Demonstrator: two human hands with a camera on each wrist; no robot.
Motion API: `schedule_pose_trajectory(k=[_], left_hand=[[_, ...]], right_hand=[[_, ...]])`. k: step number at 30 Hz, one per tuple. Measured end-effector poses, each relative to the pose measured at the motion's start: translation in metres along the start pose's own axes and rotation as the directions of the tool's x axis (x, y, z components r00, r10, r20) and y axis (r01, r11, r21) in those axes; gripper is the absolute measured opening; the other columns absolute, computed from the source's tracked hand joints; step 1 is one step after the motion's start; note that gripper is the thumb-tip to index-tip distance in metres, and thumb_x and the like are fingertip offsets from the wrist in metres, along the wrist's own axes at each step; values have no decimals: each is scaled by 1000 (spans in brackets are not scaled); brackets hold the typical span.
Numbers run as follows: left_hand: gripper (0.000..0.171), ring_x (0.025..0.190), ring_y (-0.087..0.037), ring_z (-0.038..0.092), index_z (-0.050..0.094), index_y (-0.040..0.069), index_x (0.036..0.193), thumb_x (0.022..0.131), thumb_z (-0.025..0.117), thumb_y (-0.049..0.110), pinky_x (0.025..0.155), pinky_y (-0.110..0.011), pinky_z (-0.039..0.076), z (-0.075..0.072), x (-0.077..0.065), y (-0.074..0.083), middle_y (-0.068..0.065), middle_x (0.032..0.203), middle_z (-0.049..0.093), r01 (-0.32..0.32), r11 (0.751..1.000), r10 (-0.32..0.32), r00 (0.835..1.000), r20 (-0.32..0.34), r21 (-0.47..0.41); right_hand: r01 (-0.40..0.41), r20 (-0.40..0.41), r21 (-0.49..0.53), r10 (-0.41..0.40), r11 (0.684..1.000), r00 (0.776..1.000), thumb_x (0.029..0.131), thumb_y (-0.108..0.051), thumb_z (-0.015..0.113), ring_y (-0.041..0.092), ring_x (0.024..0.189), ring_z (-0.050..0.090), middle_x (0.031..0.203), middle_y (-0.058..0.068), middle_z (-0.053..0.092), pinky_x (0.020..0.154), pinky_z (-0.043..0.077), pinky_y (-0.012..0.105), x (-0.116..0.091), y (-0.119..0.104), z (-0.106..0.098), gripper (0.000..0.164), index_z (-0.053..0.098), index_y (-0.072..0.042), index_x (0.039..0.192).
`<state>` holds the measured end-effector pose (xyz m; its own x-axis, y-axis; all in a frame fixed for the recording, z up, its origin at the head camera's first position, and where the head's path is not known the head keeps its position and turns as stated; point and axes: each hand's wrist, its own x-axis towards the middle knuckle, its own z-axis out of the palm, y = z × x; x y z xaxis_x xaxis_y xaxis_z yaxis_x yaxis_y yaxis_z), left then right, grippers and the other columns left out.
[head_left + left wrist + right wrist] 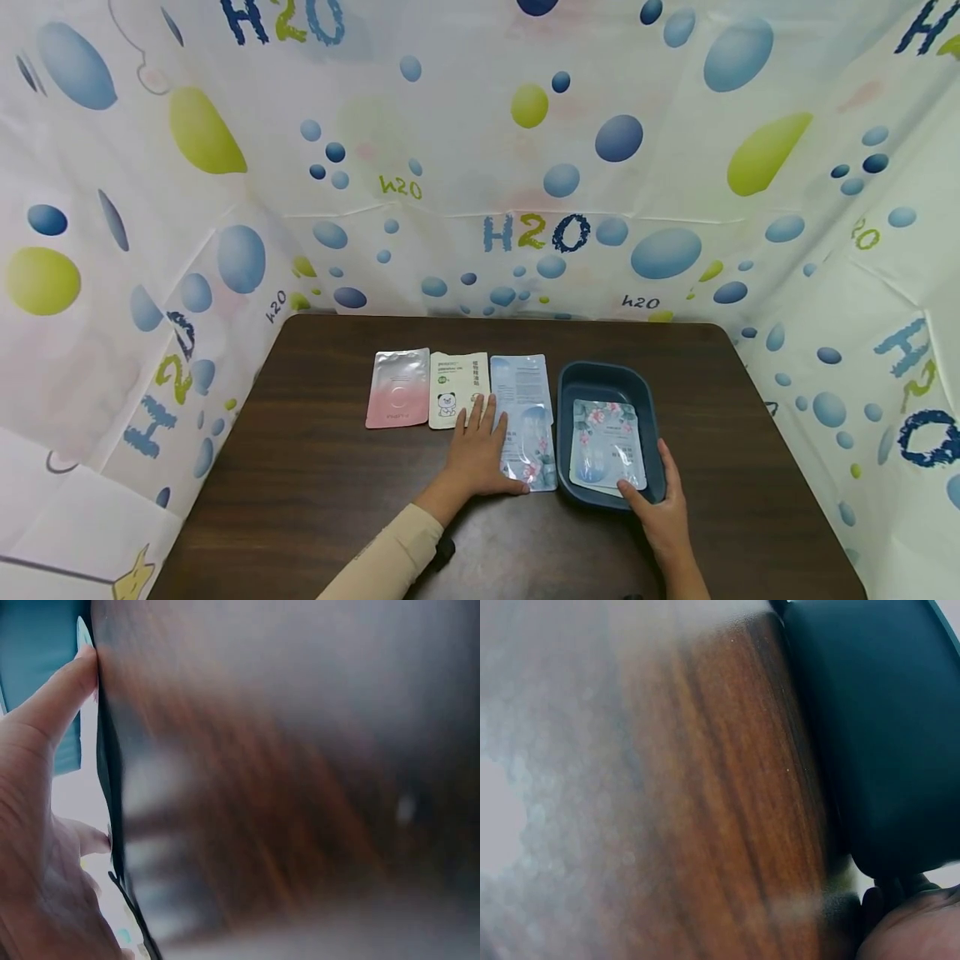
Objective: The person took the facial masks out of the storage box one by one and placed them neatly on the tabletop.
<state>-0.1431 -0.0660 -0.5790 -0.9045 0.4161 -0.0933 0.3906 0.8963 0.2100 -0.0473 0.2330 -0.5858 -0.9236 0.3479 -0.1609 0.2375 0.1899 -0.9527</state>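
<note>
In the head view, my left hand (pixel 476 458) lies with fingers spread and straight. Its fingertips reach the gap between a cream sachet with a bear print (pixel 447 404) and a light-blue floral sachet (pixel 517 383), the thumb at the blue one's lower edge. My right hand (pixel 667 517) grips the near right corner of a dark blue tray (pixel 651 417), thumb over the rim, fingers along the outer side. Inside the tray lies a floral sachet (pixel 609 442) with another edge showing beneath. The right wrist view shows the tray's outer wall (pixel 885 735) above the hand (pixel 919 930).
A pink and silver sachet (pixel 397 392) lies at the left end of the row, beside the cream one. All rest on a dark wooden table (pixel 315 467). A white printed curtain (pixel 450 167) surrounds the table's back and sides.
</note>
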Motion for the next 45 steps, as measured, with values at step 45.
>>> schedule_pose_trajectory(k=[45], left_hand=[[82,156,-33,27,13,24,165,101,63,31,123,-54,30,-58,55,91,-9,172,18,-69,404,90,995,-35,-912]], right_hand=[[7,3,-26,-7,1000,1000,90,-23,79,42,156,12,173,13,10,121,10,73,-1,-1,-1,101,12,-25,166]])
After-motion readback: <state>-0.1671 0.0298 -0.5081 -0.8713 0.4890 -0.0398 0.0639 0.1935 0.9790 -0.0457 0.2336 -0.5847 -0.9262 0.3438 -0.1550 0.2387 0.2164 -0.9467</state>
